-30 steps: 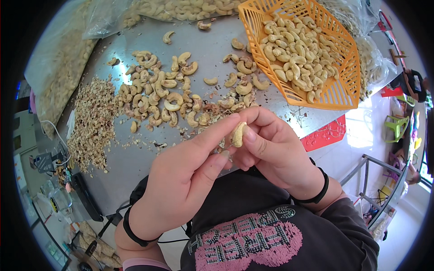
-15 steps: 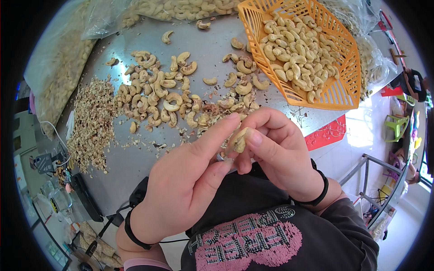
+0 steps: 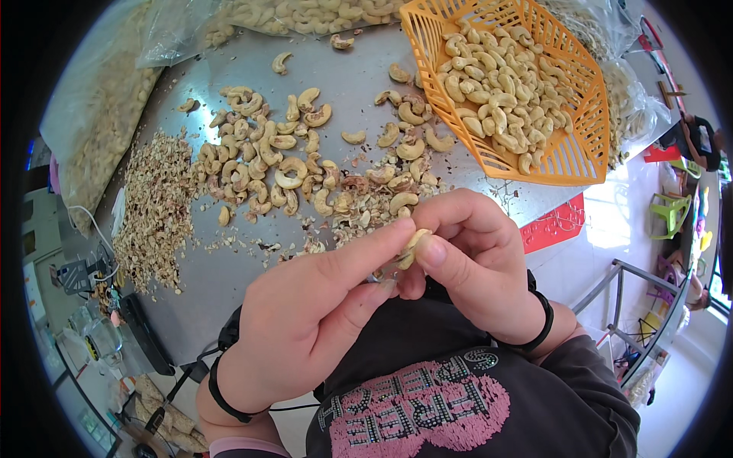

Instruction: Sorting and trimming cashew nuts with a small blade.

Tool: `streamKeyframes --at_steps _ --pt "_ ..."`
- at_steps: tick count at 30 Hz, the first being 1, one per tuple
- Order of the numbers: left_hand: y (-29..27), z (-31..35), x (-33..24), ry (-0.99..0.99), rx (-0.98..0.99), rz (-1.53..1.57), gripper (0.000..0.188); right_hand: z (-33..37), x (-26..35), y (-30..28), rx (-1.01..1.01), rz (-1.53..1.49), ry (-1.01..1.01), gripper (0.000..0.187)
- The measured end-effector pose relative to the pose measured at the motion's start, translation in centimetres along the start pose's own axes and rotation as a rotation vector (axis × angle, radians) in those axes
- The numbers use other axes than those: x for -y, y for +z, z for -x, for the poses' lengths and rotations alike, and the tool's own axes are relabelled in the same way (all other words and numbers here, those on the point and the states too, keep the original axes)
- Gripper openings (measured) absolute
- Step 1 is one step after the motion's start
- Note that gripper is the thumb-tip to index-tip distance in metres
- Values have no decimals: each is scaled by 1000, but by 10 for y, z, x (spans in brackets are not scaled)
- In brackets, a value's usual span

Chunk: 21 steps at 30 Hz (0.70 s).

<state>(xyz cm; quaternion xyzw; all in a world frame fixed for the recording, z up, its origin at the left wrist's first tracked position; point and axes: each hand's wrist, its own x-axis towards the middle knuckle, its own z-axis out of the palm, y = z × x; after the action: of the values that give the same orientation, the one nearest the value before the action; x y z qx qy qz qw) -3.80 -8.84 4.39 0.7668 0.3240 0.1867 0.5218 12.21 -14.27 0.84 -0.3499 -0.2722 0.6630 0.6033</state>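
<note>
Between the thumb and fingers of my right hand (image 3: 477, 263) is a cashew nut (image 3: 414, 246), held just past the table's near edge. My left hand (image 3: 309, 301) meets it from the other side, index fingertip against the nut. A small bluish-grey object (image 3: 374, 278) shows at my left thumb tip; most of it is hidden in the closed fingers. Beyond my hands, flakes of skin and nut bits (image 3: 359, 217) lie near a loose heap of cashews (image 3: 263, 149), some with brown skin patches.
An orange slatted basket (image 3: 588, 153) full of pale cashews stands at the far right. Plastic bags of cashews (image 3: 99, 137) line the left and far edges of the metal table (image 3: 229, 294). A pile of shavings (image 3: 156, 206) is at left; a red stool (image 3: 553, 225) stands below the right edge.
Both hands have shifted slightly toward me. The cashew is turned in the fingers, and my left index finger now lies closer against it. One more cashew shows beyond my fingertips.
</note>
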Motion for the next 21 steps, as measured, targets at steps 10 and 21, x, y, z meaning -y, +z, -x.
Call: streamKeyframes --at_steps 10,21 --pt "9 0 8 201 -162 -252 40 1 -4 2 -41 170 -121 12" --pt "2 2 7 -115 -31 311 33 -3 -6 0 47 52 -92 7"
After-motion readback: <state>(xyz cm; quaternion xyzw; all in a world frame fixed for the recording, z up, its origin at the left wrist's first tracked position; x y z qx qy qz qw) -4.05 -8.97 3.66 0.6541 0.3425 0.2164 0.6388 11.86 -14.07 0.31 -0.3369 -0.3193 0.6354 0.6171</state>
